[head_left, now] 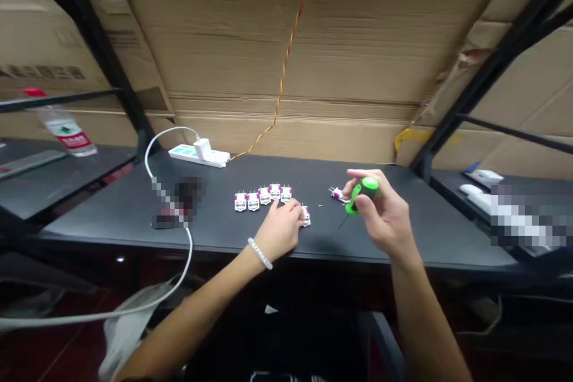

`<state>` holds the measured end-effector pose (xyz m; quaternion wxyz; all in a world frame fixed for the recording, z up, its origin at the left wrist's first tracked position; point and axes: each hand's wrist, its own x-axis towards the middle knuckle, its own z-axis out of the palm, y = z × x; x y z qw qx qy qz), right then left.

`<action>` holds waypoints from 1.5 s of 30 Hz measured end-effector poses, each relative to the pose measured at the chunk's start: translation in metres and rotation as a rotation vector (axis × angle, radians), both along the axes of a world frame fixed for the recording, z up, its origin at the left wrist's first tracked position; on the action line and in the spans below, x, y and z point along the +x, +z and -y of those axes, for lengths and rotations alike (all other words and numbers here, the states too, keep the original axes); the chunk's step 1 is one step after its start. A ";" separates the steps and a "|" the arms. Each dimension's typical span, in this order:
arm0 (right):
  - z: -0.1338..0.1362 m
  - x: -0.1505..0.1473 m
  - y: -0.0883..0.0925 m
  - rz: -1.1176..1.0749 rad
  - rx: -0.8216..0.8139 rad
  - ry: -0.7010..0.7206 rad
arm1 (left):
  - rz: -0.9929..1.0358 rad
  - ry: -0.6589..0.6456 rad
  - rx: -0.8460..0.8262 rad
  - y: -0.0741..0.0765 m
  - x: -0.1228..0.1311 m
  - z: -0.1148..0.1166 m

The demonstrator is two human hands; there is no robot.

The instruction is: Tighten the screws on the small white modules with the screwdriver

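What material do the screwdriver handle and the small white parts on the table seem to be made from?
The screwdriver handle looks like moulded plastic: bright green and black, with a glossy shine. The small white parts look like plastic too, probably, with thin metal pins at their tops, but they appear too small to be sure.

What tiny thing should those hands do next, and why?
Probably the right hand should lower the green-handled screwdriver onto the small white block beside it. That hand grips the screwdriver with its thin tip pointing down, and the block lies close by on the dark tabletop, while the left hand is at a different white block.
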<state>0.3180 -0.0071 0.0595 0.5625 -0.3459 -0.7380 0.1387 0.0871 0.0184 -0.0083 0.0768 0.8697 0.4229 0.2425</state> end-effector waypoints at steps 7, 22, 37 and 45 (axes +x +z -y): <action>-0.013 -0.013 -0.006 -0.120 0.014 -0.138 | -0.009 -0.012 -0.009 -0.002 -0.001 0.000; -0.020 -0.028 -0.015 -0.188 -0.035 -0.074 | -0.018 -0.004 0.001 -0.006 0.000 -0.003; -0.028 -0.038 -0.003 0.028 0.026 0.064 | -0.123 0.015 0.069 -0.007 0.001 -0.003; -0.050 -0.046 0.004 0.075 0.001 0.234 | -0.149 0.077 0.065 -0.002 0.006 0.000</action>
